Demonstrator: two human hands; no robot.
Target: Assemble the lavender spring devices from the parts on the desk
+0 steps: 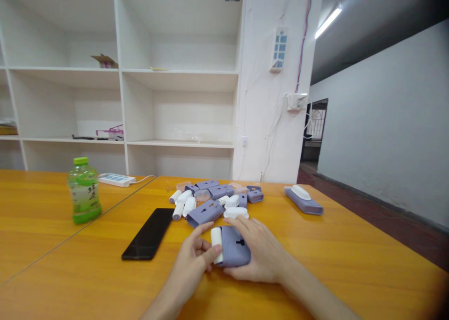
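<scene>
Between my two hands, just above or on the table, is a purple plastic housing (pixel 234 254) with a dark keyhole-shaped slot. A white rounded part (pixel 216 241) sits at its left end. My right hand (pixel 261 250) is wrapped round the housing from the right. The thumb of my left hand (pixel 196 257) presses on the white part, its fingers curled behind it. Beyond them lies a pile of similar purple housings (pixel 206 212), white plastic parts (pixel 236 213) and clear pieces (pixel 202 196). What kind of article these parts form, I cannot tell.
A black phone (pixel 149 235) lies left of the pile. Farther left stands a green bottle (pixel 84 193), with a white power strip (pixel 117 179) behind it. On the right rests a purple housing with a white top (pixel 303 199). White shelves (pixel 178 72) rise behind the table (pixel 105 282).
</scene>
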